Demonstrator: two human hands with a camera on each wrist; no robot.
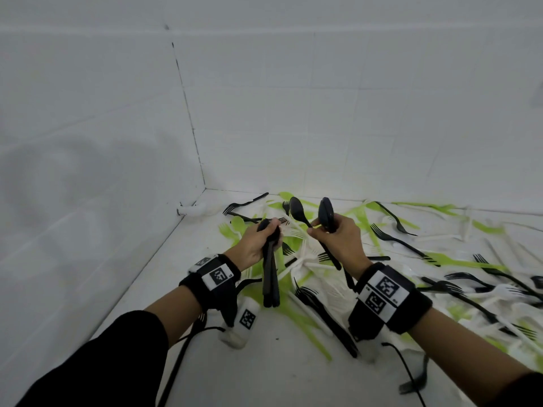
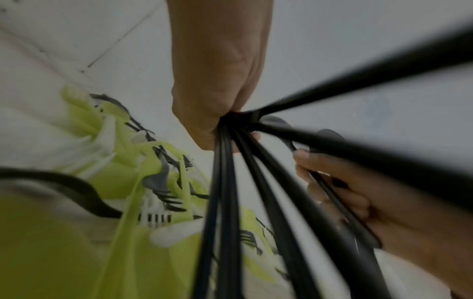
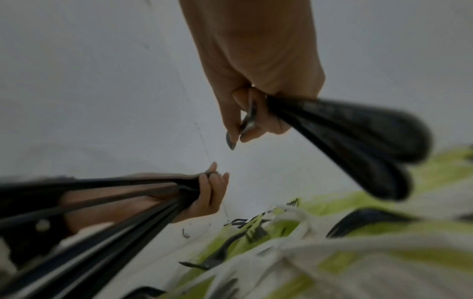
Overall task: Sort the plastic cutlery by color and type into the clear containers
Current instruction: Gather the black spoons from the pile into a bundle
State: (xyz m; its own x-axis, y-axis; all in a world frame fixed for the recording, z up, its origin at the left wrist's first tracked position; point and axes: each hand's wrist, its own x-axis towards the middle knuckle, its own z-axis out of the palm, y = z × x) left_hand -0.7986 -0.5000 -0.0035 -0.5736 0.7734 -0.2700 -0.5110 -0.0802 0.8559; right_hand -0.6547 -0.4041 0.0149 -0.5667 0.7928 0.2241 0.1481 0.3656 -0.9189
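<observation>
My left hand (image 1: 269,230) grips a bundle of black cutlery (image 1: 271,277) by its upper ends, and the long handles hang down toward me. The same bundle (image 2: 230,202) fans out below the left hand (image 2: 217,113) in the left wrist view. My right hand (image 1: 318,227) holds black spoons (image 1: 297,211) upright, their bowls above the fingers. The right wrist view shows those spoons (image 3: 371,141) held by the right hand (image 3: 252,113), with the left hand (image 3: 210,192) just below. Both hands hover close together over a mixed pile of green, white and black cutlery (image 1: 390,245).
The pile spreads over a white tiled surface (image 1: 264,362) from the middle to the right edge. Tiled walls (image 1: 88,142) close in on the left and at the back. A small white object (image 1: 192,210) lies in the corner. A lone black fork (image 1: 415,383) lies near me at the right.
</observation>
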